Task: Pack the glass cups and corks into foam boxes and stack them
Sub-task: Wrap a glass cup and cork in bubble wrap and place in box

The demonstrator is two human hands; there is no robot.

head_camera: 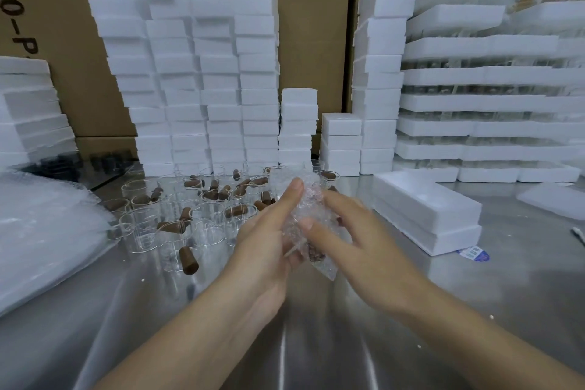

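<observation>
Above the middle of the steel table [316, 342], both hands hold a bubble-wrap bundle [305, 218] with a brown cork showing at its lower end. My left hand [269, 231] cradles it from the left and below, fingers along its side. My right hand [345, 228] grips it from the right, thumb across the front. Behind and to the left stand several clear glass cups [209, 222], many with brown corks [188, 260] in or between them. Two closed foam boxes [427, 212] lie stacked at right.
Tall columns of white foam boxes [196, 73] line the back in front of cardboard cartons [313, 25]. Foam trays with glassware [490, 104] are stacked at far right. A pile of bubble-wrap sheets [47, 231] covers the left side. A blue-and-white label [474, 253] lies near the boxes.
</observation>
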